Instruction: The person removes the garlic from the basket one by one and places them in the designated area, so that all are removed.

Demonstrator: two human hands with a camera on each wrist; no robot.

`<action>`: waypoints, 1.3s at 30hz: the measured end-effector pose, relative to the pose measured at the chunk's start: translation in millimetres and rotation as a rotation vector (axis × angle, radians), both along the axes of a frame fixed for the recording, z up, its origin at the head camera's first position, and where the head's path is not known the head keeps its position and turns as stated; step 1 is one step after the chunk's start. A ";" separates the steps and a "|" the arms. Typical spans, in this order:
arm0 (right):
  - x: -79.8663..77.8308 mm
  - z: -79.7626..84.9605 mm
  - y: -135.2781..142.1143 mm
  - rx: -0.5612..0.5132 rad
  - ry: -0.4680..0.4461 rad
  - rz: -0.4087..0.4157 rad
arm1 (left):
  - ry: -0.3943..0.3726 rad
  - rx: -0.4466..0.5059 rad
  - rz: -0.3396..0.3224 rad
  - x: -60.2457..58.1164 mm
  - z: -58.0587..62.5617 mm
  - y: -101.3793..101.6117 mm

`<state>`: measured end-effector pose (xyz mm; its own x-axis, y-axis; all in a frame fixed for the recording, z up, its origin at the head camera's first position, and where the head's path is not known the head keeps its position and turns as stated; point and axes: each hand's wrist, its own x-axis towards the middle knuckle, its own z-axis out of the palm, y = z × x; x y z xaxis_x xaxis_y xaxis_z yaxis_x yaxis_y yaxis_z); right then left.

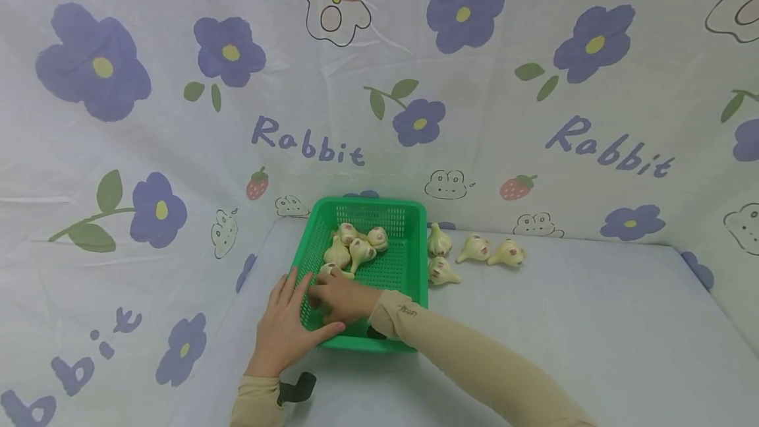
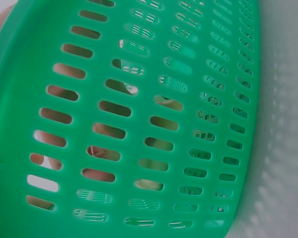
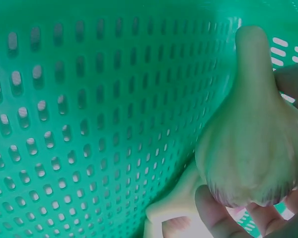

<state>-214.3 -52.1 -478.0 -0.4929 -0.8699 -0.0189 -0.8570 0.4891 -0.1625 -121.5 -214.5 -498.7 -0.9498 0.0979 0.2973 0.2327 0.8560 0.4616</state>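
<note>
A green plastic basket [image 1: 420,269] stands on the table, several pale garlic bulbs [image 1: 337,252] lying in its far left part. My right hand [image 1: 346,298] reaches inside it near the front left. In the right wrist view its fingers [image 3: 216,213] grip a garlic bulb [image 3: 256,144], stem up, close to the basket wall; another bulb [image 3: 181,198] lies below. My left hand [image 1: 284,331] rests on the basket's front left rim, fingers spread and thumb along the edge. The left wrist view is filled by the slotted outside wall of the basket [image 2: 20,124].
Right of the basket, several more garlic bulbs [image 1: 474,248] lie on the white table [image 1: 593,321]. A printed cloth [image 1: 486,97] with flowers and rabbits hangs behind. A dark strap piece [image 1: 299,387] sits at the left wrist.
</note>
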 end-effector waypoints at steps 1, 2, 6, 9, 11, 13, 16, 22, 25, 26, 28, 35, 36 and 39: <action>0.2 0.7 0.6 -0.009 -0.004 -0.006 | -0.002 0.001 0.000 0.0 0.0 0.1; 0.3 1.3 1.1 -0.018 -0.006 -0.011 | -0.003 0.002 0.001 -0.1 0.0 0.1; 1.3 5.2 3.7 -0.053 -0.014 -0.018 | -0.013 0.002 0.004 -0.3 -0.4 0.3; 1.1 6.9 5.6 -0.066 -0.007 -0.014 | -0.017 -0.001 0.007 -0.4 -0.3 0.2; 0.5 7.6 7.1 -0.077 -0.006 -0.018 | -0.019 -0.001 0.007 -0.6 0.0 0.2; -0.5 7.9 8.7 -0.079 0.000 -0.024 | -0.018 -0.002 0.006 -0.7 0.5 0.2; -2.1 8.7 11.3 -0.078 0.018 -0.033 | -0.015 -0.005 0.007 -0.9 0.7 0.1; -6.2 13.0 18.5 -0.099 0.036 -0.027 | -0.016 -0.020 0.012 -2.1 -0.7 0.5; -6.3 18.6 23.0 -0.119 0.033 -0.025 | -0.023 -0.017 0.012 -1.3 0.7 0.6; -6.2 20.8 24.6 -0.127 0.028 -0.022 | -0.025 -0.014 0.012 -0.8 1.5 0.5; -6.1 24.9 27.5 -0.144 0.007 -0.016 | -0.032 -0.009 0.012 -0.6 2.5 0.4; -8.0 32.5 37.0 -0.194 -0.038 -0.020 | -0.042 -0.013 0.012 -1.2 2.3 -0.1; -8.5 33.2 38.4 -0.200 -0.035 -0.024 | -0.041 -0.013 0.012 -1.3 2.0 0.0; -10.6 34.8 43.6 -0.220 -0.023 -0.034 | -0.044 -0.013 0.013 -1.8 1.2 0.1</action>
